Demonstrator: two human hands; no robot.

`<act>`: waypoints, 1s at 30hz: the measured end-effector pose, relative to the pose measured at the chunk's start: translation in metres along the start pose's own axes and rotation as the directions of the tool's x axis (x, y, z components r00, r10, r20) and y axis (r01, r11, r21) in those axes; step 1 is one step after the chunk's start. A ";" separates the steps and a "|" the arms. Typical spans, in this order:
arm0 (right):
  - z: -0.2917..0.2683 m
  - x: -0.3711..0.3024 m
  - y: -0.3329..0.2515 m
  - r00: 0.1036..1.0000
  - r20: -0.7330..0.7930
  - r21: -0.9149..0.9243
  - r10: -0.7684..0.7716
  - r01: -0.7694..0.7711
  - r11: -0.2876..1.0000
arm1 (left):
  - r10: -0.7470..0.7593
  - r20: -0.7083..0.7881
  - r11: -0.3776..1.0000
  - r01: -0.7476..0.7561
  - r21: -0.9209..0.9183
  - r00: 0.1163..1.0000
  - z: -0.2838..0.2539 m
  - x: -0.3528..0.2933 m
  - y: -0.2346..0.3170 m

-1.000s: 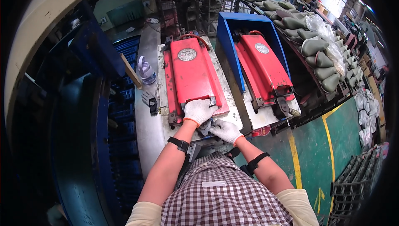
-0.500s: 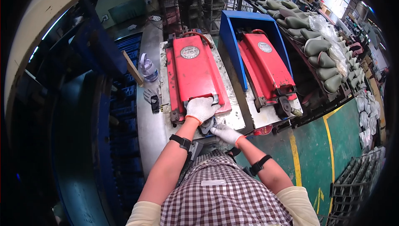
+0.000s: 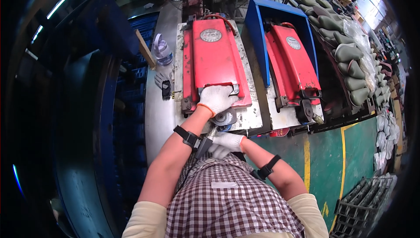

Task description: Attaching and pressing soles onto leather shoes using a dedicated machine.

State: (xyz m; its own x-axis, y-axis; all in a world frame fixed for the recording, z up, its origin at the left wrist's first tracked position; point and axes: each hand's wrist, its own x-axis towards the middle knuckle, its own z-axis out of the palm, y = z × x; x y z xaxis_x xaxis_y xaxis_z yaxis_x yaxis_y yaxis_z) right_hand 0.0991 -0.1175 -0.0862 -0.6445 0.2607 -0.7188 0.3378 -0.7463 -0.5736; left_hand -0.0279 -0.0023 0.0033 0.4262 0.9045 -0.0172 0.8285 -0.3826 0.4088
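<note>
My left hand [image 3: 217,99], in a white knit glove with an orange cuff, is closed at the front handle [image 3: 235,90] of a long red machine cover [image 3: 214,58]. Just below it, a dark grey round-ended metal part [image 3: 225,117] sticks out from the machine's front. My right hand [image 3: 225,143], also gloved in white, is close to my checked apron [image 3: 223,194], below that part. Its fingers are curled, and a thin silvery piece [image 3: 212,132] shows by their tips. The strapped device [image 3: 202,145] on my left wrist hides part of them.
A second red machine [image 3: 292,58] stands to the right inside a blue hood [image 3: 280,8]. Left of the first lie a grey glove [image 3: 160,78], a small black object [image 3: 166,89] and a clear bottle [image 3: 162,53]. Olive-green shoe-shaped pieces [image 3: 348,53] fill a rack at right.
My right hand has left the grey round-ended part and drawn back toward my apron. My left hand stays at the handle. The machines appear higher and farther right in the picture.
</note>
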 end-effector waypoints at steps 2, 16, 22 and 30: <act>-0.005 -0.035 -0.021 0.990 -0.138 -0.405 -0.015 -0.043 0.913 | 0.024 0.009 1.000 -0.024 -0.010 1.000 -0.020 -0.002 0.003; -0.087 0.047 -0.139 0.209 -0.576 -0.816 -0.791 -0.085 0.572 | 0.471 -0.683 0.877 -0.217 0.428 0.558 -0.164 0.039 0.016; -0.072 0.091 -0.174 0.131 -0.575 -0.810 -0.808 -0.234 0.538 | 0.310 -0.713 0.950 -0.176 0.258 0.628 -0.192 0.044 0.010; -0.126 0.067 -0.143 0.244 -0.588 -0.531 -0.771 0.604 0.595 | 0.316 -0.788 0.929 -0.341 0.144 0.528 -0.100 -0.053 -0.037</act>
State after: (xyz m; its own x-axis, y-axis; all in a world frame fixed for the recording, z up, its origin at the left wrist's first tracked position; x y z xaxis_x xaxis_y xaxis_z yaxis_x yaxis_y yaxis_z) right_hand 0.0940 0.0836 -0.1017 -0.0151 0.9992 0.0360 0.1760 0.0381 -0.9836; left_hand -0.1171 -0.0169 0.0801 0.2008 0.5052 0.8393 0.6770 -0.6908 0.2539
